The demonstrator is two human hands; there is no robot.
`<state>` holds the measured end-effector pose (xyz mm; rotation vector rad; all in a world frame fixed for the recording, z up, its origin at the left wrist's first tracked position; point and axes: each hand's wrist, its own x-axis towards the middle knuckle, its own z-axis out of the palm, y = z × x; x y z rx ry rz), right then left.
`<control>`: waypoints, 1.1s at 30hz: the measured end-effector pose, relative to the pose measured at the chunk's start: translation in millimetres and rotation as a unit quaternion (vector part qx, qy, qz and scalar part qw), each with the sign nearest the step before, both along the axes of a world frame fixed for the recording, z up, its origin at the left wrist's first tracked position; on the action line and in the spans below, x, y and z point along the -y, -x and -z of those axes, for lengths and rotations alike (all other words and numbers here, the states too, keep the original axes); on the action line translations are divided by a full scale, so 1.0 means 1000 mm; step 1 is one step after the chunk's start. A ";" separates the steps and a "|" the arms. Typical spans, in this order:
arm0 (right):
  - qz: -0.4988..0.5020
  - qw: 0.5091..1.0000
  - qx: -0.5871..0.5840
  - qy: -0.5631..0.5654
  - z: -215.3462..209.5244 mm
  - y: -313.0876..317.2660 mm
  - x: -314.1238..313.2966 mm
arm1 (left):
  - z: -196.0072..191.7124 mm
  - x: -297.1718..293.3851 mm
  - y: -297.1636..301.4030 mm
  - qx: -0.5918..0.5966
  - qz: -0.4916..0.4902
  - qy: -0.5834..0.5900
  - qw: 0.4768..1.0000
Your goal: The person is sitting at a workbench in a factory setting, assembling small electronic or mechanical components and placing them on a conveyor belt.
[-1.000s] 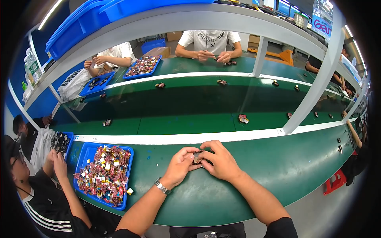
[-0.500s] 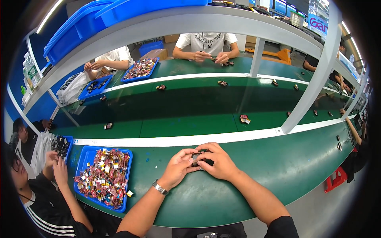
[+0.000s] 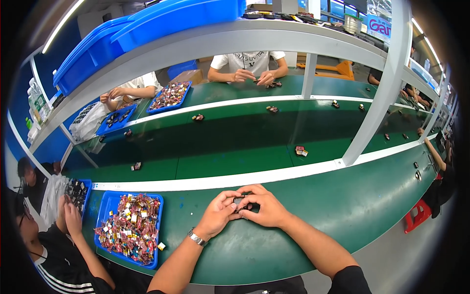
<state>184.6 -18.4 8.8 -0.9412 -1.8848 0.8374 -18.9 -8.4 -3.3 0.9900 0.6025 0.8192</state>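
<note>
Both my hands meet over the green bench in the middle of the view, closed around one small dark plastic piece (image 3: 239,200) with a greyish face. My left hand (image 3: 219,213), with a metal watch on its wrist, grips it from the left with thumb and fingers. From the right, the curled fingers and thumb of my right hand (image 3: 267,208) hold the same piece. Fingers cover most of it, so its exact kind is unclear. Left of my hands stands a blue tray (image 3: 161,215) heaped with small reddish wired parts and white-and-yellow pieces.
A co-worker's hands (image 3: 70,214) work at the left beside a tray of black parts (image 3: 76,192). Beyond a white rail (image 3: 205,183), small parts lie along a green belt (image 3: 220,159). A metal shelf frame (image 3: 382,93) crosses overhead, bearing blue bins (image 3: 171,27). People sit opposite.
The view has tilted slightly, so the scene sits lower. My hands stay together on the dark piece, with the fingers slightly shifted and more of its greyish face showing.
</note>
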 end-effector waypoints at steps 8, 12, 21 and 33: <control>0.095 0.994 0.008 -0.047 0.005 0.012 0.008 | 0.003 -0.001 0.001 0.027 -0.009 0.008 1.000; 0.109 0.992 -0.001 -0.061 0.008 0.015 0.009 | 0.006 -0.002 0.003 0.029 -0.009 0.016 0.999; 0.116 0.991 -0.007 -0.062 0.008 0.017 0.010 | 0.008 -0.003 0.004 0.041 0.003 0.008 0.999; 0.090 0.994 -0.017 -0.065 0.004 0.020 0.015 | 0.012 -0.004 0.004 0.066 -0.015 -0.017 0.998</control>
